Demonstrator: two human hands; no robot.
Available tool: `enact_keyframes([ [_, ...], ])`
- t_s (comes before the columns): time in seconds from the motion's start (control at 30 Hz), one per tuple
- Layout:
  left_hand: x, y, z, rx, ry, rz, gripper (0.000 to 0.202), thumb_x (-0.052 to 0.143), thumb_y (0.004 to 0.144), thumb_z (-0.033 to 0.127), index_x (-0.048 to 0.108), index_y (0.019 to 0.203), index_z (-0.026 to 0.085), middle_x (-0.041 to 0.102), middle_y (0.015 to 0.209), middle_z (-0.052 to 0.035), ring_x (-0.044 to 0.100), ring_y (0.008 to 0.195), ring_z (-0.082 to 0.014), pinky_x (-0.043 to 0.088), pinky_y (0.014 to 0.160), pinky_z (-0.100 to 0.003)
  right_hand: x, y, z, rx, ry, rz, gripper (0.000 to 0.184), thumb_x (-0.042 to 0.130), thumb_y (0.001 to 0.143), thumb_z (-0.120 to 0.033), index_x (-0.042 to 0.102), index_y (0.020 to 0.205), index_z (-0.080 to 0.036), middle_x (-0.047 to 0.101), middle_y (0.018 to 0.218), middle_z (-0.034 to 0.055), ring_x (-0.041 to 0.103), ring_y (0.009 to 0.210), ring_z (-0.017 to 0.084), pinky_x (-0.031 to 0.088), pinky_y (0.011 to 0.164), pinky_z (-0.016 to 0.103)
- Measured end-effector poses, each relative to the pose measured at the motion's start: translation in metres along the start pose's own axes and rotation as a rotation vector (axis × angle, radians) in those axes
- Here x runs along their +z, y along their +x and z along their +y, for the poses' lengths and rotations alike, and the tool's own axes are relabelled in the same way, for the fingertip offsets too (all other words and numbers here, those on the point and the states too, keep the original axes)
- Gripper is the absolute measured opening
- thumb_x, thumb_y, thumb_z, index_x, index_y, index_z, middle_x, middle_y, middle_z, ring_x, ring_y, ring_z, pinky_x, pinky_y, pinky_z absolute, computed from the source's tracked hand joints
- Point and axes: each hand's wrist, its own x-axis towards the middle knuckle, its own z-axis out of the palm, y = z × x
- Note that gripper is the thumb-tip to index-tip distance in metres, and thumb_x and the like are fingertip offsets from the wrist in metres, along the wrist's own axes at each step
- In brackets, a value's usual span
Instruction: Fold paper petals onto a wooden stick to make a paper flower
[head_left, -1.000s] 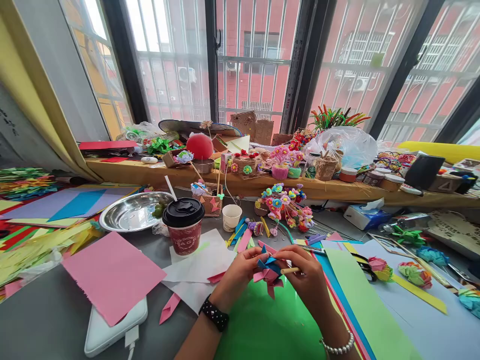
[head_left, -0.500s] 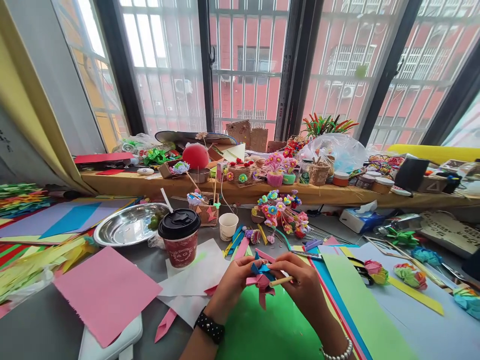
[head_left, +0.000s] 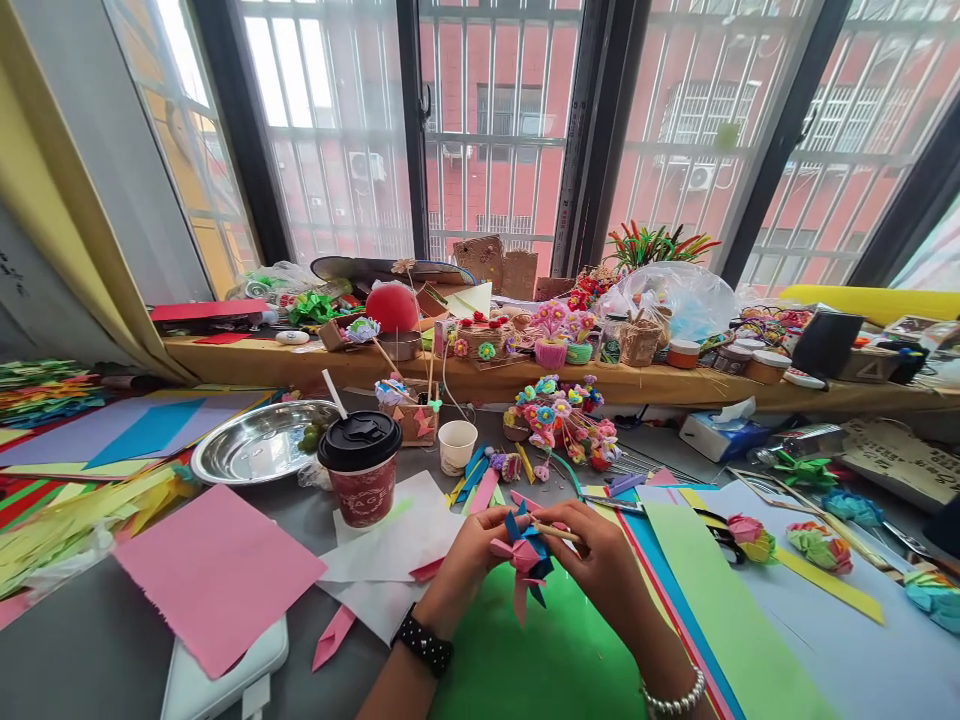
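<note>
**Folded paper getting turned, stick now tipped the other way**

So the pink-and-blue folded paper (head_left: pixel 523 557) is being held up between both hands, over the glossy green surface (head_left: pixel 517 665). Main change: it's being turned, so blue points are now being shown off to the right and below the pink middle, where half a second ago the blue was mostly being seen on top. The thin pale stick (head_left: pixel 561 534) is being tilted differently too: its left end is now being kept up by the blue folds, whereas earlier it was being angled low in front of the pink. Going by that, the blue side is probably what's being worked on.

Hands: the paper is being pinched in the left hand (head_left: pixel 474 552), and the stick is being gripped by the right hand (head_left: pixel 598 552), fingers bunched narrow. Whether the paper is also being touched by the right fingertips, can't tell.

Further out, nothing seems to be getting moved. White sheets (head_left: pixel 390 552) are being left beside the left hand, a pink sheet (head_left: pixel 221 580) is being propped partly on a white device (head_left: pixel 251 662), and a lidded cup (head_left: pixel 364 487) is being kept near a paper cup (head_left: pixel 457 450).
</note>
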Motion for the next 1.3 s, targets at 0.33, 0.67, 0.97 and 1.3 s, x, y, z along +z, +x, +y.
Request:
enact_keyframes([
  [0.33, -0.006, 0.016, -0.011, 0.036, -0.093, -0.112, 0.061, 0.069, 0.051, 0.051, 0.055, 0.101, 0.018, 0.06, 0.079, -0.0034, 0.058, 0.061, -0.0127, 0.044, 0.06, -0.025, 0.007, -0.004, 0.013, 0.179, -0.205, 0.213, 0.013, 0.046, 0.076, -0.017, 0.059, 0.074, -0.019, 0.065, 0.072, 0.0023, 0.059, 0.062, 0.016, 0.042, 0.057, 0.024],
  [0.67, -0.001, 0.011, -0.008, 0.113, 0.119, -0.15, 0.059, 0.078, 0.047, 0.027, 0.057, 0.1, 0.014, 0.061, 0.078, -0.0033, 0.055, 0.078, -0.0162, 0.042, 0.071, -0.027, 0.002, 0.0, 0.011, 0.253, -0.015, 0.056, 0.024, 0.047, 0.075, -0.02, 0.06, 0.094, -0.019, 0.067, 0.085, 0.0031, 0.062, 0.072, 0.017, 0.045, 0.06, 0.023],
  [0.97, 0.002, 0.007, -0.006, 0.059, 0.169, -0.161, 0.049, 0.074, 0.052, 0.03, 0.057, 0.095, 0.013, 0.059, 0.07, -0.0007, 0.054, 0.064, -0.0116, 0.042, 0.063, -0.024, -0.005, 0.002, 0.013, 0.196, -0.094, -0.055, 0.023, 0.045, 0.078, -0.022, 0.067, 0.084, -0.019, 0.067, 0.074, 0.0033, 0.06, 0.065, 0.017, 0.042, 0.055, 0.024],
  [1.3, -0.001, 0.008, -0.012, 0.116, 0.242, -0.247, 0.058, 0.075, 0.053, 0.025, 0.049, 0.104, 0.018, 0.058, 0.083, -0.0014, 0.053, 0.076, -0.0136, 0.04, 0.067, -0.023, -0.001, 0.0, 0.016, 0.231, -0.099, -0.025, 0.024, 0.043, 0.075, -0.019, 0.065, 0.087, -0.02, 0.067, 0.081, 0.0036, 0.061, 0.072, 0.018, 0.043, 0.061, 0.025],
])
